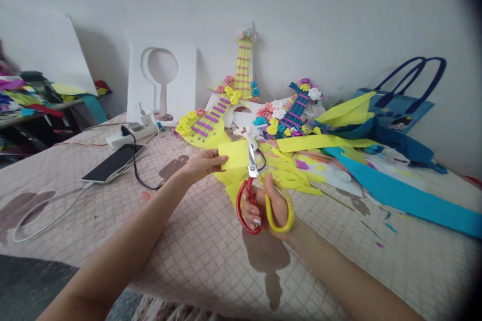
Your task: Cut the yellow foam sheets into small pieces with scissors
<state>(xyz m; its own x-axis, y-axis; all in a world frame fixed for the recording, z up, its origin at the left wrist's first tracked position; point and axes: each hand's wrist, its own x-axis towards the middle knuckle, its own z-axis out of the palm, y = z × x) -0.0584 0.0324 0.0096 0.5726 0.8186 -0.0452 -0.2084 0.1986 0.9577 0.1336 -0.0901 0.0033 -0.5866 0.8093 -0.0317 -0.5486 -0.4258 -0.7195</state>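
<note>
Yellow paper piece (233, 155), flat, soft-edged and roughly square, pinched at its left edge by the left hand (205, 165) above the quilted, diamond-patterned table cover (181, 241), with scissors (253, 170), one handle red and one yellow, gripped in the right hand (267, 205), blades at its right edge. Beyond: crepe-flower decorations (243, 67), yellow strips (297, 173), and a blue strip (406, 193); to the left, a black-screened phone (113, 163) and power strip (135, 133); at far right, a blue bag (404, 105), its lower part hidden behind paper.
</note>
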